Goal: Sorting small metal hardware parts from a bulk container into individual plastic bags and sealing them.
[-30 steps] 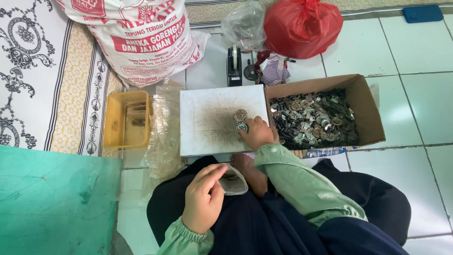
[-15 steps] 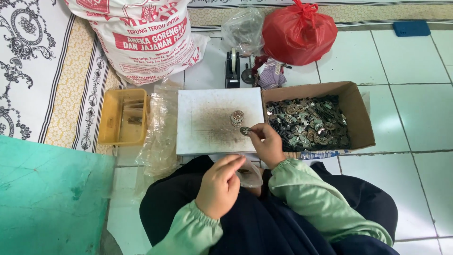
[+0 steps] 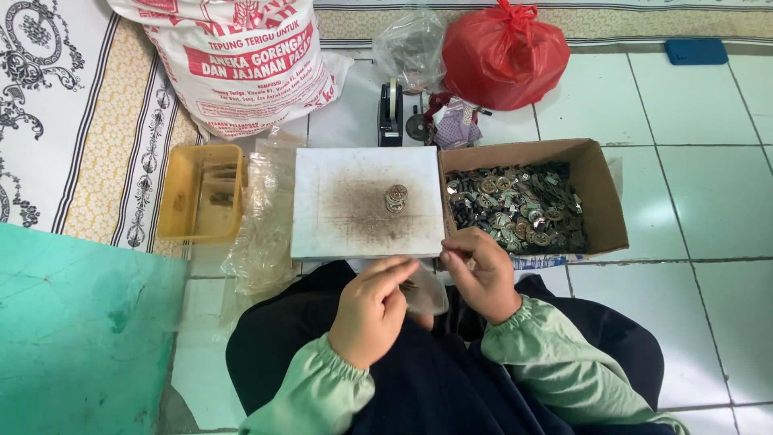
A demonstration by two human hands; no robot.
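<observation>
We pinch a small clear bag (image 3: 423, 292) between left hand (image 3: 372, 310) and right hand (image 3: 481, 274) – mouth held apart, near the box of metal pieces (image 3: 519, 208).

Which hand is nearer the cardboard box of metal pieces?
Right. The right hand sits just below the cardboard box's near-left corner; the left hand is farther left, holding a small clear bag.
</observation>
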